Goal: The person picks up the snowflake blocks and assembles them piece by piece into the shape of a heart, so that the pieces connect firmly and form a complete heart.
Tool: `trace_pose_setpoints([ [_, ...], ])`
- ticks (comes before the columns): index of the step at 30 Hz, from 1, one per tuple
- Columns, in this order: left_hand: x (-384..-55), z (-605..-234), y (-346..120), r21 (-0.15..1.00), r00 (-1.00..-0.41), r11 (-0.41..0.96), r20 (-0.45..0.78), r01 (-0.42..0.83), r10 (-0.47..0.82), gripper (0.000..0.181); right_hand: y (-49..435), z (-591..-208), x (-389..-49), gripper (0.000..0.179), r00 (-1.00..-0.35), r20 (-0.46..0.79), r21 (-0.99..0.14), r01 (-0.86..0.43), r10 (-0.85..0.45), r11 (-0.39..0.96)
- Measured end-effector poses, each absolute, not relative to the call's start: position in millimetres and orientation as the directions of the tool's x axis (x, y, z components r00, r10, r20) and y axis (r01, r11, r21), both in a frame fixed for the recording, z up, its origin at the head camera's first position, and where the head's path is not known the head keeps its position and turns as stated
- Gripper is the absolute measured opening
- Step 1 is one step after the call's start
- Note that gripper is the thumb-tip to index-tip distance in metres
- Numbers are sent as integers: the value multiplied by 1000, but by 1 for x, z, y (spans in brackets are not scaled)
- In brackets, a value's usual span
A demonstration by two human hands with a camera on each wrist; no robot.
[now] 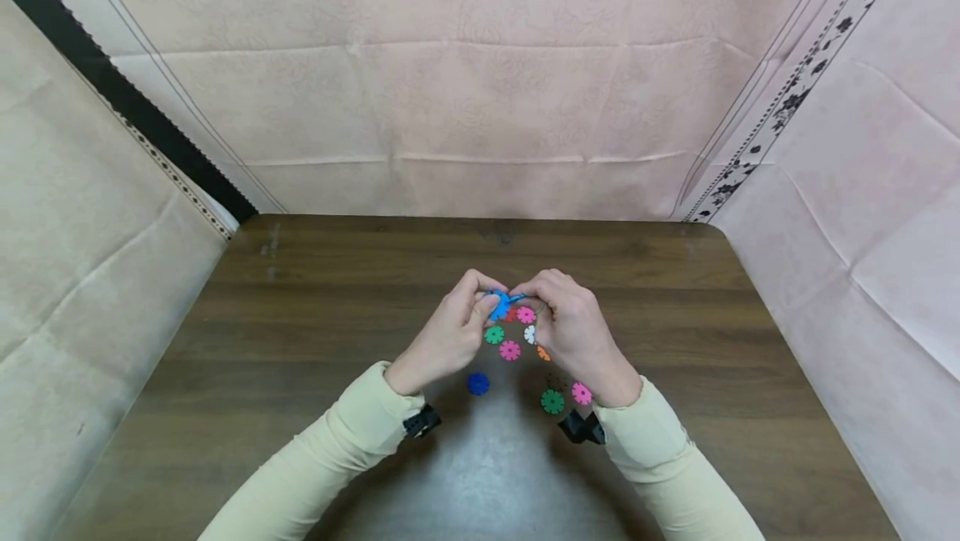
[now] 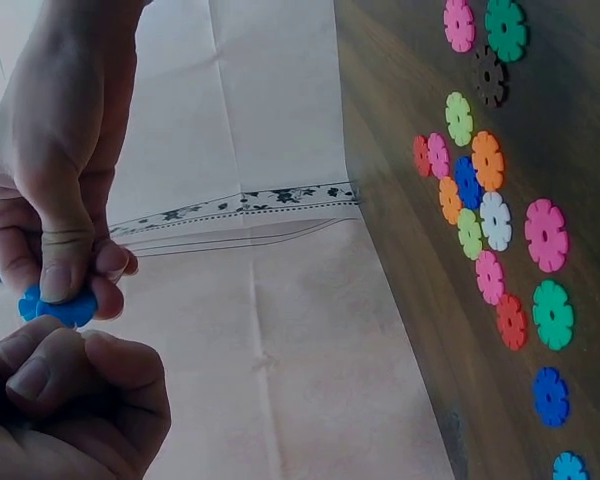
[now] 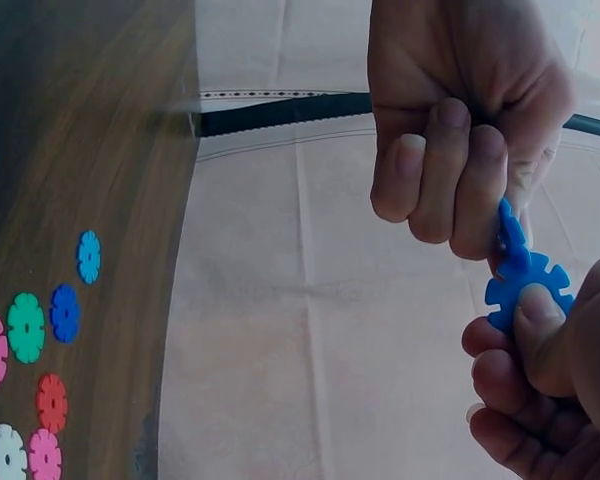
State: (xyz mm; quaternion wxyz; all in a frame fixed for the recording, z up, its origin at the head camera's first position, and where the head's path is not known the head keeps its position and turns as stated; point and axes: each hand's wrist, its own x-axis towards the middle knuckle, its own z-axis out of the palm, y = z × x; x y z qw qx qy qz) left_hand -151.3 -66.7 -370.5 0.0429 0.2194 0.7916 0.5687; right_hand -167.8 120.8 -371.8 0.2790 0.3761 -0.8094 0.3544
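Observation:
Two blue notched flower-shaped discs, one (image 3: 530, 285) broadside and the other (image 3: 510, 232) nearly edge-on in the right wrist view, meet at an angle above the table. My left hand (image 1: 453, 324) pinches one of them between thumb and fingers. Opposite it, my right hand (image 1: 583, 331) grips the other, its thumb (image 3: 540, 315) pressed on the flat face. Fingertips of both hands come close together around the joint and partly cover the discs. Beneath the hands lie more discs of the same kind, among them a green disc (image 1: 494, 334) and a pink disc (image 1: 510, 350).
Several loose discs lie flat on the brown wooden table (image 1: 337, 299), including a dark blue disc (image 1: 477, 383), a larger green disc (image 1: 552, 401) and a white disc (image 2: 496, 220). Pale patterned cloth (image 1: 480, 107) hangs behind the table and along both sides.

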Motion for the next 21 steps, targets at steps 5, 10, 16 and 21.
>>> trace_pose_setpoints([
  [5, -152, -371, -66, 912, -907, 271, 195, 308, 374, 16, 117, -371, -168, 35, -543, 734, -332, -811, -408, 482],
  [10, -152, -371, -64, 902, -909, 291, 206, 320, 362, 16, 117, -371, -168, 43, -526, 744, -297, -813, -413, 501],
  [16, -152, -372, -61, 867, -904, 344, 232, 360, 360, 16, 117, -369, -167, 43, -510, 733, -244, -815, -450, 525],
  [21, -153, -374, -59, 860, -901, 349, 245, 373, 358, 16, 119, -370, -165, 43, -532, 713, -253, -802, -456, 541],
])
